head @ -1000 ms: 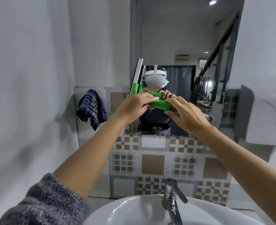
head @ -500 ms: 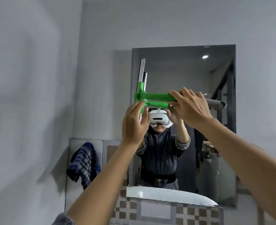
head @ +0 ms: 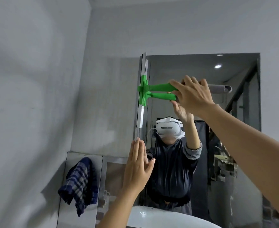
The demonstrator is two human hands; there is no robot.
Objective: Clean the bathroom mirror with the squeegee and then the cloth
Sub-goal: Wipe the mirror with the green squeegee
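Up at the mirror's top left corner, just left of the right hand's fingertips, sits the green squeegee (head: 158, 92), and it's right on the glass! Its handle runs level out from under those fingers, while the long blade (head: 142, 89) stands upright, hugging the left edge of the mirror (head: 201, 153). Now the right hand (head: 193, 94): fingers curled over the far end of the handle, thumb tucked beneath, a firm grip on the tool with the arm stretched high. Well below those fingers comes the left hand (head: 138, 167), flat and relaxed, fingers straight and pressed together, pointing upward, thumb spread to the side, holding nothing at all. Its fingertips reach just under the blade's lower end, at the mirror's left edge, though whether they touch the glass, you cannot tell from this angle. Off to the left of the left hand's fingers and lower down, the dark blue checked cloth (head: 81, 183) hangs bunched against the tiled panel (head: 84, 156), untouched. Beneath the left wrist, the white curve of the basin (head: 160, 218) fills the bottom of the view. Behind both hands, the glass reflects a person in a white headset (head: 168, 128), one arm raised.
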